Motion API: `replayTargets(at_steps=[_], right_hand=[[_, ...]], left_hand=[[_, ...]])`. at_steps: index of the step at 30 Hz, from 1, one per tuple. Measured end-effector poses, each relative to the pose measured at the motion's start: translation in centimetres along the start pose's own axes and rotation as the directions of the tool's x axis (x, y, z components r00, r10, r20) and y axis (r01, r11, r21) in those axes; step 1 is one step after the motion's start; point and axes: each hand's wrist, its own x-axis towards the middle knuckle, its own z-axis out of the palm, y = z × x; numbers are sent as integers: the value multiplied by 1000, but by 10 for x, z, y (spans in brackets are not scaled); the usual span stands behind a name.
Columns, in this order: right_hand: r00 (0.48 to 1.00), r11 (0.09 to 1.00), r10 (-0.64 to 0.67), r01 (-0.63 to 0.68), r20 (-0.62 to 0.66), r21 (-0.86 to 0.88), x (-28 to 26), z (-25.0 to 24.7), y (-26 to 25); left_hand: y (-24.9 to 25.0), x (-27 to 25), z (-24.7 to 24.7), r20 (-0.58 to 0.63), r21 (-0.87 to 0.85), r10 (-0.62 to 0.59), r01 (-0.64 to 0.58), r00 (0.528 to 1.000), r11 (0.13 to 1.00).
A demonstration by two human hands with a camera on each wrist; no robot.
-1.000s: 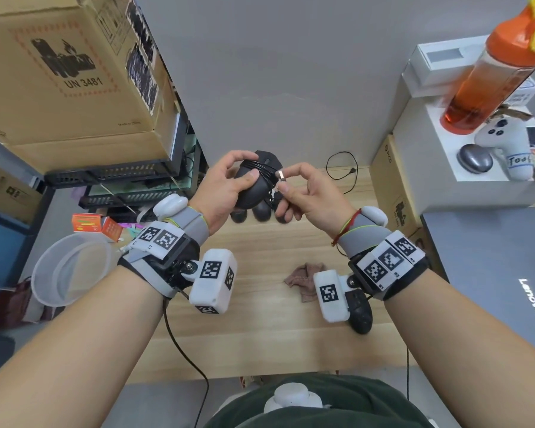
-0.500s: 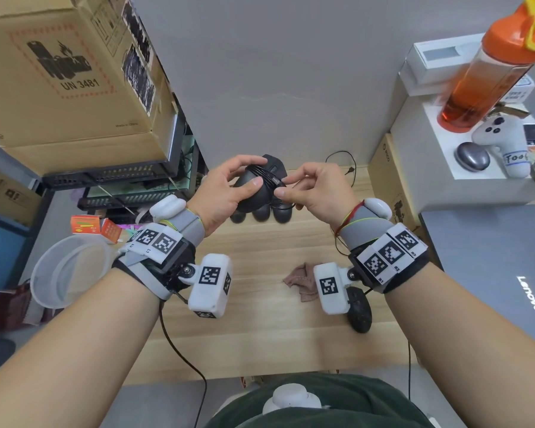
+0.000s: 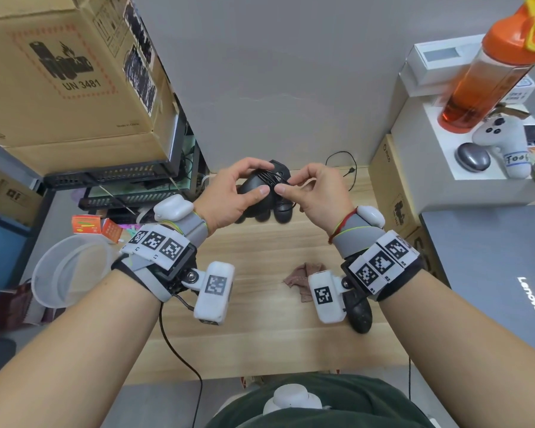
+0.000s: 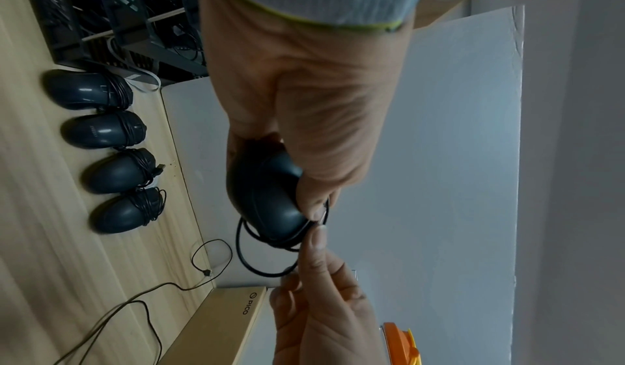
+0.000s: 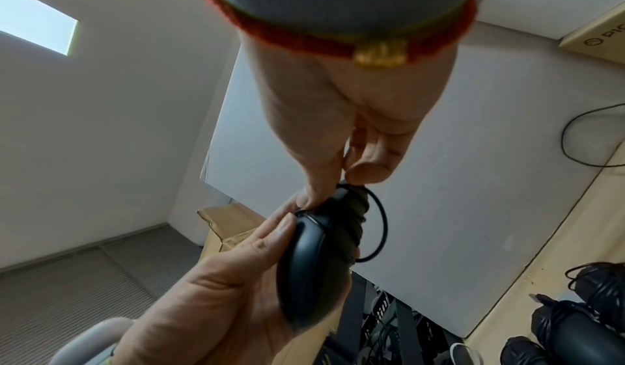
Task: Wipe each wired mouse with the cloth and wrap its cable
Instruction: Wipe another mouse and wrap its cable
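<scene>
My left hand [image 3: 255, 180] grips a black wired mouse [image 3: 254, 188] above the back of the wooden table [image 3: 260, 335], with its cable wound round the body. My right hand [image 3: 286, 184] pinches the cable's end against the mouse; a small loop of cable [image 4: 257, 261] hangs free beside it. The left wrist view shows the same mouse [image 4: 267, 197], and the right wrist view shows it [image 5: 314, 264] with the loop [image 5: 382, 226]. Several wrapped mice [image 4: 111, 151] lie in a row at the table's back. A brown cloth [image 3: 301, 278] lies mid-table. Another black mouse [image 3: 360, 313] lies under my right wrist.
A closed grey laptop [image 3: 491, 273] lies on the right, and a brown PICO box [image 3: 386, 180] stands behind it. An orange bottle [image 3: 491, 72] and a game controller [image 3: 501, 143] stand on a white box. A loose thin cable [image 3: 343, 168] lies at the back. A clear bowl [image 3: 68, 273] sits at left.
My right hand has brought the cable's end in against the mouse. The metal plug seen between its fingers a second ago is now hidden.
</scene>
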Motion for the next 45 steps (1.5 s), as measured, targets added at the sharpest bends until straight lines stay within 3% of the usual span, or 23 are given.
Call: replayTargets(at_steps=[7,11,13,16,19,29,31,34,37,42,45], right_hand=[[995,994,-94,92,-21,-66,-1,0,-5],[986,989,-126,133,112,-58,-3,-2,-10],[980,994,-103,107,168,-16,-4,-3,-11],[969,986,-11,-31,245,167,-4,-8,-12],[953,960,4,-88,301,265,-3,-14,-15],[975,903,9,-103,222,417,-7,-5,-20],[971,931,7,-93,238,353,-6,-5,-21],[974,999,-30,21,225,40,1,-5,-18],[979,978,-60,96,193,-184,5,-4,-10],[997,994,-68,70,28,-90,4,-4,0],[999,997,-22,24,34,-73,3,-1,8]], left_hand=[[3,-2,14,-16,-136,-58,56,998,989],[2,-2,12,12,-111,-76,77,997,991],[3,-2,11,29,-102,-91,93,995,990],[4,-3,7,75,-89,-111,118,991,989],[1,-6,7,209,-88,-149,171,966,981],[1,-10,16,344,-153,-214,280,914,948],[-1,-11,20,331,-176,-218,286,918,942],[-4,-13,28,303,-200,-196,263,933,944],[-5,-14,33,299,-178,-222,283,928,942],[-9,-15,32,246,-211,-269,323,931,923],[-17,-17,33,222,-290,-295,352,929,890]])
